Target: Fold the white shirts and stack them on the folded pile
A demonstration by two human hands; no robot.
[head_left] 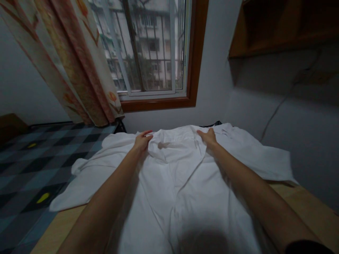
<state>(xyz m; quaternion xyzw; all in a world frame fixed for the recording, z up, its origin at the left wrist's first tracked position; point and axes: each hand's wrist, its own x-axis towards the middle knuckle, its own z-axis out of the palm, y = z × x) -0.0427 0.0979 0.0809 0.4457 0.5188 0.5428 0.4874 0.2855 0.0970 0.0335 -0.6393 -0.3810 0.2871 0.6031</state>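
Fingers (147, 134) of the left hand (141, 141) are curling closed around a bunched fold of the white shirt (180, 176), with the thumb pressing over the top of the fold. Fingers (202, 134) of the right hand (209, 137) are lying nearly flat and close together, pinching or pressing the cloth at the far edge; whether they are gripping a fold cannot be told from this view.

The shirt is lying spread on the wooden table (304, 201), its long axis running straight away from the person toward the window (150, 46). Both hands are working at the far end of the garment, where the collar area appears to be, one to each side of the centre line. Neither hand is markedly nearer to that end; both arms are reaching out about equally. One sleeve is trailing over the left table edge above the checked floor (31, 158). A patterned curtain (71, 63) is hanging beside the window.
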